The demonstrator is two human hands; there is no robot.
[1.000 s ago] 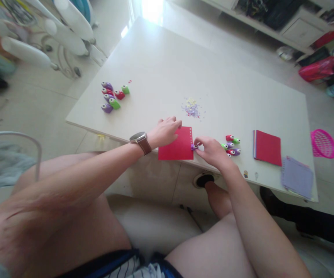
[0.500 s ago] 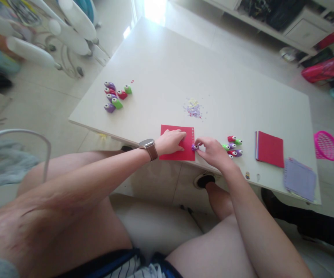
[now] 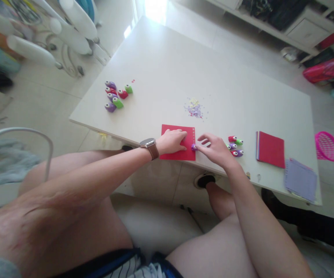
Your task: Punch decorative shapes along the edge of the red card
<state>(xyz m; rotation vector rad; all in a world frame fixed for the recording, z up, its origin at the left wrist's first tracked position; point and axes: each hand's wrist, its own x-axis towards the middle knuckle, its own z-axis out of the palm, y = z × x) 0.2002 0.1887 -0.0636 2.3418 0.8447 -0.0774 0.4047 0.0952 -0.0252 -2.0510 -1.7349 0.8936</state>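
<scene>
My left hand [image 3: 172,141] lies spread on a red sheet [image 3: 188,154] at the table's near edge, pressing on it. A row of small punched holes runs along the sheet's right edge. A small purple punch [image 3: 194,147] sits on that edge. Beside it, my right hand [image 3: 214,148] touches the punch with a fingertip, the other fingers apart and nothing enclosed in them. Right of this hand are several red, green and purple punches [image 3: 235,146], partly hidden by it.
More punches [image 3: 114,96] stand at the left of the white table [image 3: 161,69]. Paper bits [image 3: 194,108] lie mid-table. At the right are a stack of red sheets [image 3: 270,150], purple sheets [image 3: 300,177] and, beyond the table, a pink basket [image 3: 328,146].
My right hand has loosened its pinch on the purple punch, and its fingers have spread and shifted slightly right. My left hand stays on the sheet.
</scene>
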